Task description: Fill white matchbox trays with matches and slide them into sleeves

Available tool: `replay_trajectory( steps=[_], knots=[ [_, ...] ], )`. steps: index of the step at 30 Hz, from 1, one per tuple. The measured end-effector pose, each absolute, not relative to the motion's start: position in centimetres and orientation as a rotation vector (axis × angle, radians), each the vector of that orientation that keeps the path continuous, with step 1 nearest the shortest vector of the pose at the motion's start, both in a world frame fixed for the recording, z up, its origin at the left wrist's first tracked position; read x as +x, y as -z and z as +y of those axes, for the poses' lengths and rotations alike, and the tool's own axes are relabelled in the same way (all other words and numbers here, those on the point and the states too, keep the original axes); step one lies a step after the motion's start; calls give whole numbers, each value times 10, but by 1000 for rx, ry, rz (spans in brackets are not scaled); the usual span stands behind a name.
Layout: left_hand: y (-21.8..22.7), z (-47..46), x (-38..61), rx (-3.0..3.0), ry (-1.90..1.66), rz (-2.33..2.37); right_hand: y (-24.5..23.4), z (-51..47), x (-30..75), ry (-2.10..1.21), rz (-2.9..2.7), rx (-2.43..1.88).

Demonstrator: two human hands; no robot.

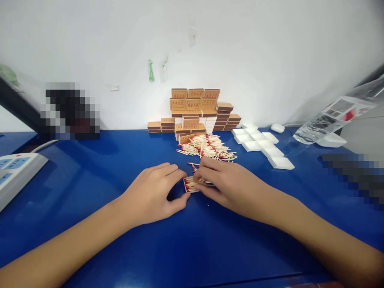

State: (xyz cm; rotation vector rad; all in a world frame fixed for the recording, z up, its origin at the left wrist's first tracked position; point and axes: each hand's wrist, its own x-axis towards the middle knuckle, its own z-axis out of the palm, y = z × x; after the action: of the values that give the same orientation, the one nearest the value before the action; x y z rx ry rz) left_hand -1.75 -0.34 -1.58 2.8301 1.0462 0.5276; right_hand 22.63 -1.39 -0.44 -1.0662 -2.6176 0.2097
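Observation:
A small white matchbox tray [188, 191] lies on the blue table in front of me, with red-tipped matches [189, 185] inside it. My left hand [159, 192] holds the tray's left end between thumb and fingers. Over the tray's right part, my right hand [222, 180] has its fingers and thumb closed on matches; its fingers hide some of the tray. Just beyond the hands spreads a loose pile of matches [210, 147], a few of them strayed toward the tray.
Stacked matchboxes [193, 105] stand against the wall behind the pile. White trays [265, 146] lie to the right, near a white earbud-style case [277, 128] and a tilted plastic bottle [318, 122]. At left is a power strip [22, 170] with a cable.

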Motion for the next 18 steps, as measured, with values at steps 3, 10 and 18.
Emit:
replay_trajectory(
  steps=[3,10,18],
  knots=[
    [16,-3,-18,2834,-532,1051,3,-11,231,-240,-2604,-1088],
    [15,-1,-18,2834,-557,1050,-11,-1,252,-351,-2542,-1131],
    [15,-1,-18,2842,-552,1040,-3,-1,244,-462,-2579,-1138]
  ],
)
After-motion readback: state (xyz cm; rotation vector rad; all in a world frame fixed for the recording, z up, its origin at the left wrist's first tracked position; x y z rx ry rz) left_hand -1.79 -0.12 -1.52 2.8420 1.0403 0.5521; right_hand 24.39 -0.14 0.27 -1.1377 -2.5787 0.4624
